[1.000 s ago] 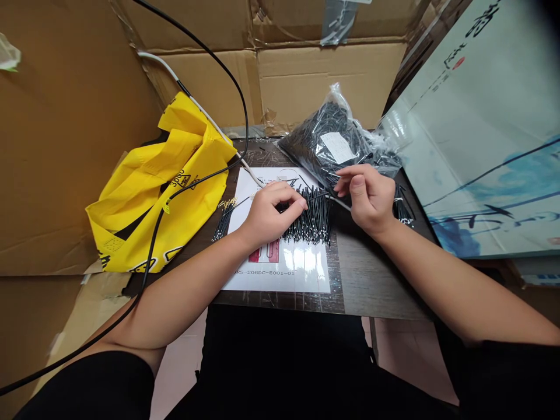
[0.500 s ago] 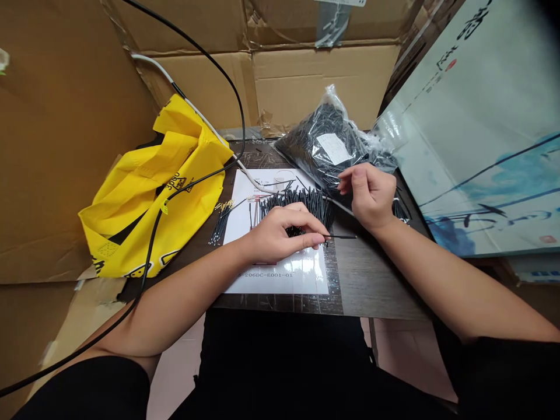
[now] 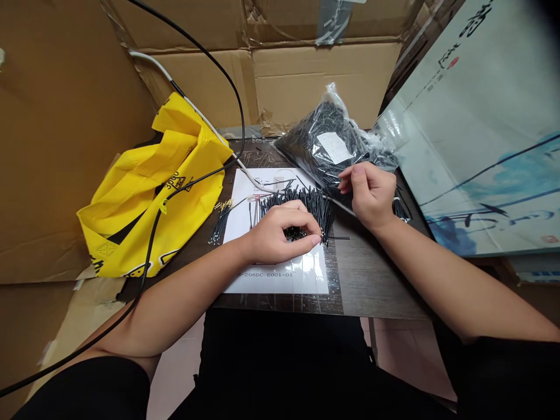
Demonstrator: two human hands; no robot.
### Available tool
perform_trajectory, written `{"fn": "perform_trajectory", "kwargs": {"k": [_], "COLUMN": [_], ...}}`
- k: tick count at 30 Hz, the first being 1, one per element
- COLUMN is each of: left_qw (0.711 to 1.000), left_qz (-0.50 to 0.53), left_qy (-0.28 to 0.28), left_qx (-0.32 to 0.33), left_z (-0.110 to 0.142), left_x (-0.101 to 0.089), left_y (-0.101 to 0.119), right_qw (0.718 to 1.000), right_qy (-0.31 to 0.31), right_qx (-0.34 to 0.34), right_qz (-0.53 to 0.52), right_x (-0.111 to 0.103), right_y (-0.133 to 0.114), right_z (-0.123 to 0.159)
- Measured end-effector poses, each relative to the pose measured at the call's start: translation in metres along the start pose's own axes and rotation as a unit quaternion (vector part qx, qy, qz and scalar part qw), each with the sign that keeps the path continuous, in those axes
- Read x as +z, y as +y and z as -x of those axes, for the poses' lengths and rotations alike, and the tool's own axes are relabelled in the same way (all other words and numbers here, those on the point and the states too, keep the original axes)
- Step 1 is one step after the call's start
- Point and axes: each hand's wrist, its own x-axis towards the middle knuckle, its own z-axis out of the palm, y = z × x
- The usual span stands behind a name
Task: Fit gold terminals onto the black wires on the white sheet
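Observation:
My left hand (image 3: 286,233) is over the printed sheet, its thumb and forefinger pinched on a short black wire (image 3: 340,238) that sticks out to the right. Beneath and behind that hand, a pile of short black wires (image 3: 317,207) with bright ends lies on the printed sheet (image 3: 280,284). My right hand (image 3: 371,192) is raised in front of the clear bag of black pieces (image 3: 317,131), fingers curled in against the thumb. Whatever it may hold is hidden. Left of the sheet lies a smaller bundle of wires with gold-coloured tips (image 3: 222,219).
A yellow bag (image 3: 196,154) is at the left, with a black cable (image 3: 153,251) running across it. A white cable (image 3: 251,178) crosses the sheet. Cardboard (image 3: 328,76) stands behind, and a pale painted panel (image 3: 494,146) leans at the right of the dark table (image 3: 380,280).
My left hand has come down and right from over the wire pile, with a black wire now showing in its fingertips. My right hand has curled its fingers in and stayed near the bag.

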Motion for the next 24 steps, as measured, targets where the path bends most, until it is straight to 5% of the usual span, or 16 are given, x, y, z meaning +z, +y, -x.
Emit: {"fn": "perform_trajectory", "kwargs": {"k": [6, 12, 14, 24], "left_qw": [0.999, 0.954, 0.937, 0.929], "left_qz": [-0.042, -0.067, -0.06, 0.014], "left_qy": [0.03, 0.261, 0.298, 0.246], "left_qx": [0.016, -0.135, -0.171, -0.276], "left_z": [-0.003, -0.007, -0.009, -0.011], "left_x": [0.001, -0.005, -0.01, -0.013], "left_y": [0.0, -0.007, -0.011, -0.015], "right_qw": [0.998, 0.998, 0.998, 0.996], "right_qy": [-0.021, -0.022, -0.017, -0.024], "right_qx": [-0.05, -0.056, -0.057, -0.058], "right_qz": [0.025, 0.032, 0.036, 0.063], "right_x": [-0.001, -0.001, -0.001, -0.001], "right_y": [-0.002, -0.002, -0.002, -0.001], "right_z": [0.003, 0.003, 0.003, 0.001]}}
